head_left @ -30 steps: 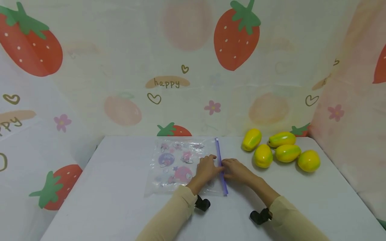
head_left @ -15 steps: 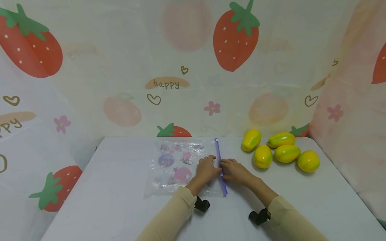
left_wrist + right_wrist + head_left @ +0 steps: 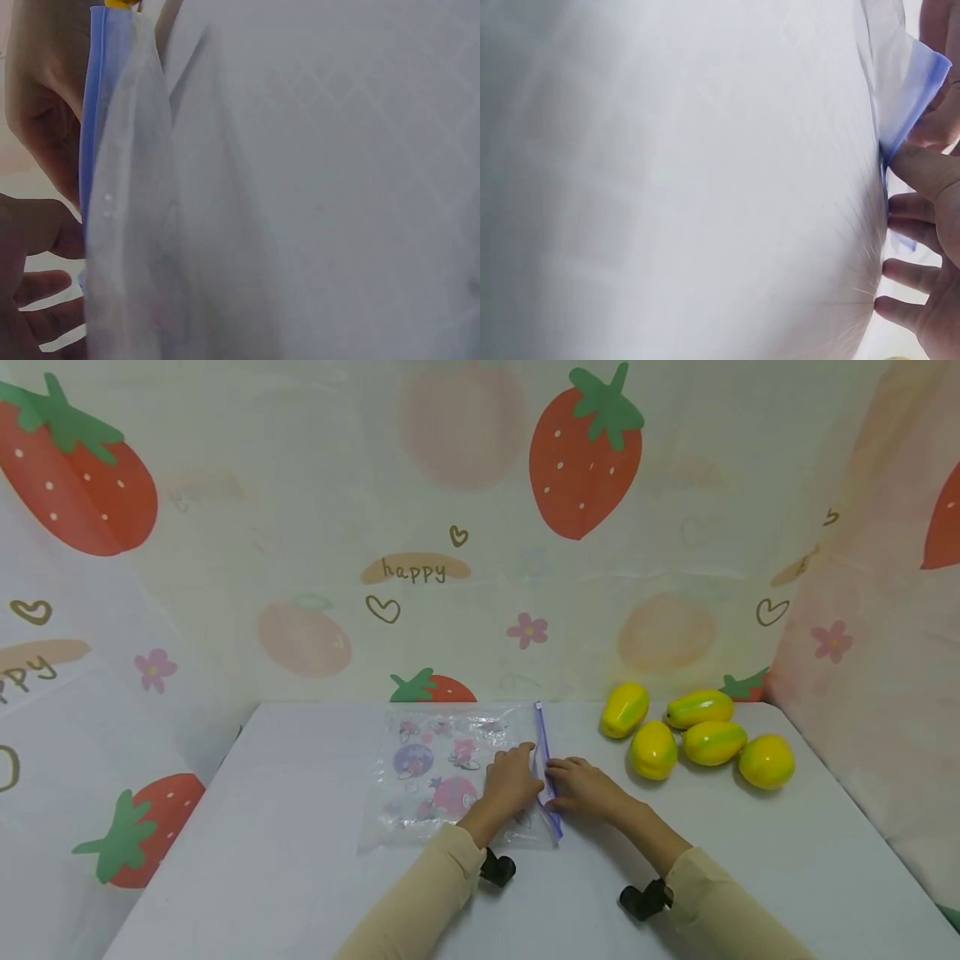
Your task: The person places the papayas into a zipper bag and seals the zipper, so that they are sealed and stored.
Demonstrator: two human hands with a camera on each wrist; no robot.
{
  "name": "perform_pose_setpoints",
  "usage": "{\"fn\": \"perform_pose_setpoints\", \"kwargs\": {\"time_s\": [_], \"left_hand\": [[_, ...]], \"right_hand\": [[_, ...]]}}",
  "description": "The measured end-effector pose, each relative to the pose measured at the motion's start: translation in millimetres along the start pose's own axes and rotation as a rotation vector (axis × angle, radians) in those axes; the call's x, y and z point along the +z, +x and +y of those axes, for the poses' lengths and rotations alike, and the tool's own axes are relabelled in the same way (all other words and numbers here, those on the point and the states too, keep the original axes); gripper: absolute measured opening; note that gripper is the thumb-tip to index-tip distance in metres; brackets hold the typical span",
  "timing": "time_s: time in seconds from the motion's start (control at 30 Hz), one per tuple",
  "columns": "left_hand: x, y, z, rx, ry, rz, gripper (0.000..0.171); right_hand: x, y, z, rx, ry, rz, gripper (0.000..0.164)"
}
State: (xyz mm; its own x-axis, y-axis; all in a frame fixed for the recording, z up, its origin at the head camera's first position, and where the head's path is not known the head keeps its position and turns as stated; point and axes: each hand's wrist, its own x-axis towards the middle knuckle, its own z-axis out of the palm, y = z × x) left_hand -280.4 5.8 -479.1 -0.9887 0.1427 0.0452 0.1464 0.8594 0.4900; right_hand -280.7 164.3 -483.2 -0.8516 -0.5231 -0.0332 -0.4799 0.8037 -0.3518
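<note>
My right hand (image 3: 588,789) is pinching the purple strip (image 3: 542,727) of the bag (image 3: 427,793); my left hand (image 3: 510,785) is resting beside it, fingers parted, its grip I cannot tell. The bag is reaching the table's (image 3: 300,793) back edge.

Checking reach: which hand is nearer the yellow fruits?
Right. The right hand is at the bag's purple zip edge, on the side facing the yellow fruits. The left hand is farther left, over the clear bag.
</note>
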Motion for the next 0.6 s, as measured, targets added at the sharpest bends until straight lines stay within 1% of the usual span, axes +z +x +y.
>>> {"fn": "perform_pose_setpoints", "kwargs": {"time_s": [0.07,0.13,0.23,0.33,0.47,0.6], "left_hand": [[0.1,1.4,-0.2,0.038,0.058,-0.006,0.059],[0.1,3.0,-0.5,0.062,0.098,-0.016,0.056],[0.8,4.8,-1.8,0.078,0.124,-0.033,0.050],[0.3,4.5,-3.5,0.079,0.131,-0.062,0.045],[-1.7,2.9,-7.2,0.120,0.151,-0.100,0.039],[-1.7,4.1,-8.8,0.157,0.201,-0.140,0.039]], "right_hand": [[0.2,-0.7,0.2,-0.006,-0.006,0.010,0.058],[0.1,-1.4,0.6,-0.016,-0.013,0.023,0.058],[-0.2,-2.1,0.8,-0.022,-0.013,0.034,0.059],[0.1,-2.2,0.7,-0.025,-0.010,0.034,0.059],[1.8,-2.1,-0.1,-0.032,-0.009,0.043,0.059],[2.2,-2.5,-0.5,-0.020,0.007,0.035,0.060]]}}
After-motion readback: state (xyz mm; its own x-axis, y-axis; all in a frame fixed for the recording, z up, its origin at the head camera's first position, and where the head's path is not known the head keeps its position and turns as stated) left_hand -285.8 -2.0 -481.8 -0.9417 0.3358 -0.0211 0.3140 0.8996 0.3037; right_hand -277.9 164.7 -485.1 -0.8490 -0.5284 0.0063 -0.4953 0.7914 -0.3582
